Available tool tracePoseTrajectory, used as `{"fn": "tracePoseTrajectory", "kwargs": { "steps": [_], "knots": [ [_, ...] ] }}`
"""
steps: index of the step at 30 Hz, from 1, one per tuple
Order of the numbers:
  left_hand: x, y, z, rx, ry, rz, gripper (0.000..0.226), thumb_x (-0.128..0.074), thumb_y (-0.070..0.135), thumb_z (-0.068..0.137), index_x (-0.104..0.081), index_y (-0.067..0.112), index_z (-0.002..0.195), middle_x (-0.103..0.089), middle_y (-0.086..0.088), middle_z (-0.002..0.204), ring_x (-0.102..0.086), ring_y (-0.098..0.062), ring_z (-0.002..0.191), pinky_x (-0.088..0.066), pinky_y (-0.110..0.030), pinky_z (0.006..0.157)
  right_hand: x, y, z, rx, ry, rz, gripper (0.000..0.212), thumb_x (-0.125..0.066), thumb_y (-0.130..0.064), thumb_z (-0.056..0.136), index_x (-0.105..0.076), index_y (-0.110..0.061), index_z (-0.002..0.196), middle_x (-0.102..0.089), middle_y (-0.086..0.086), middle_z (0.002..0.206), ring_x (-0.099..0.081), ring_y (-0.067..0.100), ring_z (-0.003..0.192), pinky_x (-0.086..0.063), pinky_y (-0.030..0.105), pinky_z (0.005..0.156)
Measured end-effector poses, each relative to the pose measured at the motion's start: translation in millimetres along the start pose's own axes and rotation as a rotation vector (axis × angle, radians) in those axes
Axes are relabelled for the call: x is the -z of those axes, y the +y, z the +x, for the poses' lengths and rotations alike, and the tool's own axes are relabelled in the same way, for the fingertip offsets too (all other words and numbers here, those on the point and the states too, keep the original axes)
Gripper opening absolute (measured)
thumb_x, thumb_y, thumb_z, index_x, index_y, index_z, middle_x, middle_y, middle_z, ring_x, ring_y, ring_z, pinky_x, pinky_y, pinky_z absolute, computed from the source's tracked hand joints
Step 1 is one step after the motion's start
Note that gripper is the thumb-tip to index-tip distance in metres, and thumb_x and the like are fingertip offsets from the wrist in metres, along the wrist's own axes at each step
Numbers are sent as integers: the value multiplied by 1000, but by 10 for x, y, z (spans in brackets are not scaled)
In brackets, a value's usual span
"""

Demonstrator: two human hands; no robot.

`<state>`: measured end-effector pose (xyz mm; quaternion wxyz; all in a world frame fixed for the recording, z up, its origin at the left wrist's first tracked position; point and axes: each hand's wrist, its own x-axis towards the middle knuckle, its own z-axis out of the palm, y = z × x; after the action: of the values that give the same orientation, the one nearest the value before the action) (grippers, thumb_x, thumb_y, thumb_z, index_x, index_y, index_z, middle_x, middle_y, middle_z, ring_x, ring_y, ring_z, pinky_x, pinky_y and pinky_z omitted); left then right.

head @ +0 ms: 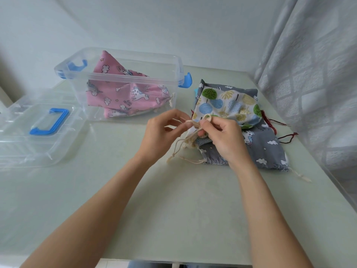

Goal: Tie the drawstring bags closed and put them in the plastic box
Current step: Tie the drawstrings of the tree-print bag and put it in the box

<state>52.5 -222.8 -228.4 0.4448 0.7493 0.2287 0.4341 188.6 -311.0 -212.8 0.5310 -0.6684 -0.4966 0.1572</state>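
A white drawstring bag with a tree print [229, 105] lies on top of a grey cloud-print bag [266, 147] at the right of the table. Its cream drawstring [195, 125] is looped between both hands. My left hand [162, 136] pinches one strand and my right hand [226, 138] holds the loop at the gathered bag mouth. The clear plastic box [81, 76] stands behind, to the left, with pink unicorn-print bags [123, 93] inside.
The box's clear lid [27, 136] with a blue handle lies flat at the left. Dark red cords [286, 136] trail from the pile of bags toward the right table edge. A patterned curtain [316, 78] hangs along the right side.
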Motion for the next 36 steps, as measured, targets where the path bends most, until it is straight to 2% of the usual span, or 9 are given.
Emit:
{"fn": "tracePoseTrajectory", "kwargs": {
  "steps": [5, 12, 17, 19, 21, 25, 28, 30, 36],
  "knots": [
    [-17, 9, -4, 55, -104, -26, 37, -80, 12, 69, -63, 27, 98, -63, 9, 85, -65, -5, 70, -54, -19, 71, 30, -23, -10, -31, -49, 124, 15, -57, -14, 92, -69, -6, 87, -58, -16, 48, -50, -2, 46, -35, 9, 49],
    [-48, 25, 142, 51, -203, 62, 15, -76, 17, 76, -69, 21, 89, -66, 17, 68, -60, 0, 55, -46, -15, 60, 103, -30, -24, 14, -31, 106, 15, -59, -18, 91, -67, -16, 79, -60, -16, 53, -48, 1, 47, -36, 10, 51],
    [-143, 90, 219, 64, -318, -66, 10, -69, 8, 81, -69, 12, 91, -63, 17, 59, -49, 1, 48, -43, -16, 49, 210, -8, -11, -9, -14, 158, 13, -61, -20, 89, -70, -12, 85, -66, 14, 71, -50, 4, 57, -39, 14, 54],
    [-172, 54, 220, 99, -323, -143, 9, -68, 6, 81, -69, 10, 89, -61, 12, 57, -46, -1, 48, -41, -16, 47, 238, -17, -8, -16, -34, 166, 14, -61, -19, 90, -70, -12, 83, -64, 13, 68, -50, 4, 57, -39, 14, 54],
    [-196, -10, 215, 109, -331, -156, 9, -70, 7, 79, -67, 4, 87, -61, 0, 67, -49, -8, 57, -42, -18, 51, 256, -33, -14, -17, -82, 157, 13, -61, -18, 90, -70, -13, 83, -65, 4, 64, -49, 2, 55, -38, 12, 53],
    [-247, -90, 202, 71, -390, -173, 12, -66, 8, 83, -61, 2, 91, -59, -23, 95, -55, -17, 84, -48, -29, 79, 297, -63, -25, -27, -148, 168, 15, -60, -15, 90, -68, -19, 78, -56, -13, 54, -46, -1, 50, -35, 9, 51],
    [-253, -74, 195, 13, -393, -191, 4, -60, 18, 86, -59, 17, 90, -61, -3, 103, -57, -12, 96, -46, -26, 89, 404, -83, 28, -63, -287, 239, 12, -60, -21, 87, -70, -17, 83, -56, 4, 68, -42, 5, 56, -33, 17, 51],
    [-260, -41, 179, 37, -346, -251, 1, -58, 17, 87, -58, 17, 88, -65, 9, 97, -59, -6, 90, -46, -20, 80, 485, -109, 78, -41, -378, 250, 11, -64, -25, 79, -71, -18, 83, -60, 11, 76, -48, 7, 60, -37, 18, 52],
    [-366, 30, 174, 30, -273, -163, 9, -57, 7, 90, -59, 15, 86, -65, 2, 80, -61, -4, 74, -48, -16, 69, 575, -56, 195, 147, -231, -76, 14, -79, -18, 71, -72, -28, 78, -69, -11, 73, -62, 4, 71, -49, 22, 69]
  ]
}}
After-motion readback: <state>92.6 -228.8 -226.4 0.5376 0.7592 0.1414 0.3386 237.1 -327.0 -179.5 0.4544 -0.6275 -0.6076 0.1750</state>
